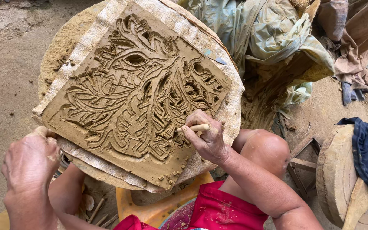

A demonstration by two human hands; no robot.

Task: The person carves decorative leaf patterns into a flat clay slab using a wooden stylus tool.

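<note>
A square slab of wet brown clay [137, 93], carved with deep swirling leaf-like grooves, lies tilted on a cloth-covered round board [231, 115]. My right hand [207, 138] grips a thin pale wooden carving stick [194, 127], whose tip rests in a groove at the slab's lower right. At the near left edge my left hand [30, 159] holds the board's rim, fingers curled over it. Small clay crumbs lie along the slab's lower edge.
Crumpled dusty plastic sheeting [269, 38] lies behind the board at upper right. A round wooden block [341, 179] with a dark blue cloth [367, 153] draped over it stands at right. An orange stool [150, 208] and my bare knee [265, 149] are below. Dirt floor at left.
</note>
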